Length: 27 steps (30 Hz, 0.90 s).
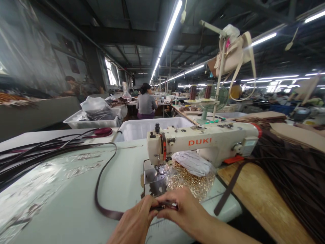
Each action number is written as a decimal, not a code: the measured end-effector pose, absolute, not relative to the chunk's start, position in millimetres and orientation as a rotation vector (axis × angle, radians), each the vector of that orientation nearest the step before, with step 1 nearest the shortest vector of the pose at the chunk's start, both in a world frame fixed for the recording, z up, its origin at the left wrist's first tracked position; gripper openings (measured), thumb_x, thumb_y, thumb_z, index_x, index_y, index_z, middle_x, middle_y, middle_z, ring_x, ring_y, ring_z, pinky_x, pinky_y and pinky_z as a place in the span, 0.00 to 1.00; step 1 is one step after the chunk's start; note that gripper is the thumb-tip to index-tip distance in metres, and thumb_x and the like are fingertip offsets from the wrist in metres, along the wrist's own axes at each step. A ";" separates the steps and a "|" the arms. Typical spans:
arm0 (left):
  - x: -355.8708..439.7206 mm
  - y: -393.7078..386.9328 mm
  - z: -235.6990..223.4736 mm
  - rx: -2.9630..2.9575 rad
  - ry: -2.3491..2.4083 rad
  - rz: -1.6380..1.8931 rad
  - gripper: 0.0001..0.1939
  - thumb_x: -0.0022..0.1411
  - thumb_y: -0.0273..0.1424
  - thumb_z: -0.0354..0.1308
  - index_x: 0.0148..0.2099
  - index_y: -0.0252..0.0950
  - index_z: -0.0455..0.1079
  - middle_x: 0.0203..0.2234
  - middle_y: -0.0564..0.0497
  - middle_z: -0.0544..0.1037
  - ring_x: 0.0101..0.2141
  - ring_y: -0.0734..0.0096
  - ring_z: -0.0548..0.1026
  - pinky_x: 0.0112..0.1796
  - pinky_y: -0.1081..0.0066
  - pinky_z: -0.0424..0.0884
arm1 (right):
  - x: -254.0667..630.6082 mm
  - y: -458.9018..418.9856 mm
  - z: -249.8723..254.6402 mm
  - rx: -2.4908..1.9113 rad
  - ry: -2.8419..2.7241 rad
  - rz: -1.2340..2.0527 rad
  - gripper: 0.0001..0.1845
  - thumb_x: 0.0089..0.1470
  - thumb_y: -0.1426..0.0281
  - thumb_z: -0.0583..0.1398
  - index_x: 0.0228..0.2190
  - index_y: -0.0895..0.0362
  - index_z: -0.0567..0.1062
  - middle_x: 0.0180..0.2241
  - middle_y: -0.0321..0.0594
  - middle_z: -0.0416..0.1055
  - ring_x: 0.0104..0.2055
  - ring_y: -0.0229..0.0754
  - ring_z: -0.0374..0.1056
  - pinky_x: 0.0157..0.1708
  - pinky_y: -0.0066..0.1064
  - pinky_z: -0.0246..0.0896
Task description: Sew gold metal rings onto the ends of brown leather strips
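Observation:
My left hand [138, 218] and my right hand [180, 207] meet at the front edge of the sewing table, both pinched on the end of a dark brown leather strap [101, 203]. The strap loops away to the left and back across the pale table [63, 203]. A small metal fitting shows between my fingertips. Just beyond my hands stands the cream DUKI sewing machine [203, 142], with its needle area [158, 169] directly ahead. A clear bag of gold metal rings [190, 181] lies under the machine arm.
Several dark straps [30, 154] lie at the left. A heap of brown straps [299, 183] and a wooden board [259, 196] fill the right. White bins [142, 130] stand behind the table. A person in grey [146, 101] sits farther back. A beige bag [232, 56] hangs overhead.

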<state>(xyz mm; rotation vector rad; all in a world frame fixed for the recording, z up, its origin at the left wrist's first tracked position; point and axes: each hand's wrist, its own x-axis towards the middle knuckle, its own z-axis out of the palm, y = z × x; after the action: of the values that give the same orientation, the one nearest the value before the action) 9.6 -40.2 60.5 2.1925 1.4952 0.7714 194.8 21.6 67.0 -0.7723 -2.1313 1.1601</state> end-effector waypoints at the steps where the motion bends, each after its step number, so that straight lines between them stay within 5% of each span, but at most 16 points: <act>1: 10.5 -38.7 60.1 2.186 1.479 0.773 0.10 0.68 0.30 0.41 0.44 0.42 0.63 0.39 0.53 0.76 0.42 0.71 0.75 0.42 0.76 0.66 | 193.5 19.5 65.9 -0.776 -2.179 1.088 0.09 0.55 0.65 0.63 0.38 0.53 0.80 0.36 0.36 0.78 0.38 0.40 0.73 0.39 0.26 0.61; 6: 6.6 -30.3 56.1 2.031 1.491 0.751 0.08 0.70 0.36 0.44 0.42 0.42 0.63 0.24 0.59 0.72 0.24 0.75 0.70 0.29 0.78 0.65 | 194.3 19.7 56.5 -0.929 -2.169 0.918 0.09 0.56 0.65 0.61 0.36 0.55 0.80 0.29 0.35 0.78 0.31 0.38 0.72 0.33 0.24 0.59; 12: -2.6 -21.4 46.1 2.163 1.475 0.867 0.09 0.69 0.37 0.48 0.49 0.49 0.67 0.40 0.60 0.76 0.41 0.77 0.74 0.43 0.81 0.65 | 198.0 28.4 57.2 -0.951 -2.072 1.100 0.06 0.53 0.71 0.62 0.27 0.57 0.79 0.25 0.33 0.76 0.28 0.35 0.70 0.31 0.23 0.58; 20: -3.7 9.6 40.1 2.165 1.429 0.732 0.11 0.69 0.37 0.47 0.42 0.45 0.71 0.35 0.58 0.76 0.37 0.75 0.73 0.40 0.77 0.65 | 190.7 53.5 31.2 -0.831 -1.809 1.568 0.11 0.53 0.65 0.60 0.26 0.62 0.75 0.25 0.42 0.76 0.28 0.43 0.74 0.31 0.30 0.67; 27: -16.8 66.8 40.3 2.049 1.504 0.419 0.09 0.62 0.33 0.50 0.36 0.38 0.72 0.26 0.56 0.75 0.29 0.71 0.71 0.30 0.74 0.63 | 169.5 91.1 7.4 -1.003 -1.644 1.799 0.15 0.47 0.60 0.62 0.25 0.60 0.71 0.25 0.41 0.74 0.25 0.43 0.73 0.27 0.32 0.67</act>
<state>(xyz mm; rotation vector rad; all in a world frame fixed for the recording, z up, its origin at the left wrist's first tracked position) -16.8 66.8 40.3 2.0486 1.5039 0.4192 169.5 91.1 7.4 -1.0034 -1.6436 1.7992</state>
